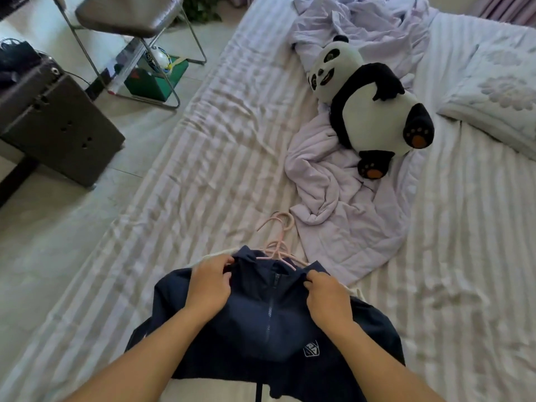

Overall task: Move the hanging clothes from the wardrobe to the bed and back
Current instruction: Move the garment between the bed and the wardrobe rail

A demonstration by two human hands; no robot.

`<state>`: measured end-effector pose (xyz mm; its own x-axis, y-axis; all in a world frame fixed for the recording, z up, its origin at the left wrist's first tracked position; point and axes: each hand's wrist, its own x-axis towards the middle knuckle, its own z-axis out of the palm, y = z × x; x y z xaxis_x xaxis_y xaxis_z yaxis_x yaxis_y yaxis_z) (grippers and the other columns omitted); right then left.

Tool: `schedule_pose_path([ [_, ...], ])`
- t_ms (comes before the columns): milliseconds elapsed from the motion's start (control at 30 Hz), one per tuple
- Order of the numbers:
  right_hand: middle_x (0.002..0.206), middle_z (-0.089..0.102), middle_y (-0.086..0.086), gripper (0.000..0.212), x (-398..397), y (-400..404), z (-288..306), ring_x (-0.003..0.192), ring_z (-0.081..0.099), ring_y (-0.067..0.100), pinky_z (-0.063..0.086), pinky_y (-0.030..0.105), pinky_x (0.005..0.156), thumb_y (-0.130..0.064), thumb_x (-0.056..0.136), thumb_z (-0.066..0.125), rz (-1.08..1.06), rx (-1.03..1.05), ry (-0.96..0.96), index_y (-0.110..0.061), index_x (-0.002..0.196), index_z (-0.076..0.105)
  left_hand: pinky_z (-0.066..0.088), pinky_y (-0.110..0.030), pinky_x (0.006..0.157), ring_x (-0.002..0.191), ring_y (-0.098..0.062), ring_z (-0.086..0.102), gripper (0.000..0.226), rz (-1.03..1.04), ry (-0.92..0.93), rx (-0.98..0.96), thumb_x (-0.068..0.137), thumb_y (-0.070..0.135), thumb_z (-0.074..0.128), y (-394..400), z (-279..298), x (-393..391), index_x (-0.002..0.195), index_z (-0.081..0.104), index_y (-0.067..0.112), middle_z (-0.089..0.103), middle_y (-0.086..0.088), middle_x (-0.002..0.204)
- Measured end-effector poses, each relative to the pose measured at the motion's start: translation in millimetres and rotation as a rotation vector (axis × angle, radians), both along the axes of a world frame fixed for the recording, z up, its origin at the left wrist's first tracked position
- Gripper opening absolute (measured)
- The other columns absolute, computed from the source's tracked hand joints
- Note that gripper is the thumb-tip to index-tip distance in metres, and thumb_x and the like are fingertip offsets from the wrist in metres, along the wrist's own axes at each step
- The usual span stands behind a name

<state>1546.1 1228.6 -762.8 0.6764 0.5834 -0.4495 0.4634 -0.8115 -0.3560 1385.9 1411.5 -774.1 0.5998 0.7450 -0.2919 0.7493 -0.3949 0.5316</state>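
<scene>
The navy jacket (269, 317) lay front-up on the bed (203, 175), its pink hangers (278, 242) poking out past the collar. The left hand (210, 282) and right hand (327, 300) each pinched a shoulder beside the collar.

Two hands are counted, the left hand (209, 278) and the right hand (326, 297), both on one navy jacket (261, 320) at the near edge of the one bed (203, 169); pink hangers (278, 242) are seen just beyond the jacket's collar, at least two hooks, the exact number not being clear; one panda toy (368, 105) and one lilac blanket (333, 192) are counted further up the bed; one pillow (499, 94) is seen at its right; one chair (130, 15) and one dark box (58, 126) are counted left of the bed.
</scene>
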Motion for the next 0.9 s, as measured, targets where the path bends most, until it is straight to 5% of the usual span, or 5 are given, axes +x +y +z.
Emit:
schedule_pose_path([
  [167,0.086,0.059,-0.004,0.024,4.1,6.4,-23.6,0.088,0.063,0.020,0.035,0.028,0.065,-0.002,0.091,0.048,-0.112,-0.004,0.030,-0.018,0.074,0.042,-0.012,-0.048,0.117,0.150,-0.014,0.011,0.087,-0.279,0.250,0.096,0.085,0.068,0.053,-11.5,-19.6,-10.1,0.156,0.019,0.031,0.022,0.007,0.160],
  [300,0.098,0.059,0.000,0.003,6.2,10.4,-33.5,0.088,0.059,0.021,0.035,0.029,0.066,-0.013,0.095,0.053,-0.111,0.023,-0.016,-0.015,0.094,0.053,-0.012,-0.054,0.117,0.151,-0.021,-0.011,0.088,-0.360,0.443,0.152,0.092,0.069,0.039,-11.6,-36.5,-5.2,0.157,-0.005,0.029,-0.003,-0.005,0.165],
  [500,0.117,0.060,0.003,0.034,-6.6,2.4,-36.4,0.105,0.053,0.023,0.046,0.035,0.092,-0.030,0.093,0.061,-0.080,0.127,-0.150,-0.014,0.122,0.059,0.000,-0.055,0.120,0.151,-0.030,-0.010,0.081,-0.344,0.560,0.162,0.099,0.058,0.036,-17.1,-40.6,17.1,0.156,-0.011,0.024,-0.008,-0.009,0.165],
  [633,0.142,0.048,-0.002,0.056,-20.2,-12.9,-30.0,0.131,0.040,0.019,0.031,0.033,0.114,-0.046,0.094,0.052,0.004,0.027,-0.113,-0.020,0.143,0.044,0.001,-0.055,0.120,0.151,-0.032,-0.010,0.080,-0.322,0.572,0.107,0.101,0.048,0.041,-22.1,-26.9,22.3,0.156,-0.012,0.021,-0.009,-0.012,0.164],
  [900,0.146,0.042,-0.011,0.057,-37.0,-23.5,28.1,0.135,0.034,0.011,0.030,0.030,0.114,-0.049,0.094,0.053,-0.008,0.107,-0.013,-0.026,0.145,0.039,-0.001,-0.050,0.122,0.151,-0.022,0.008,0.069,-0.282,0.365,0.049,0.098,0.045,0.047,-27.7,38.6,8.5,0.156,0.016,0.026,0.019,-0.005,0.161],
])
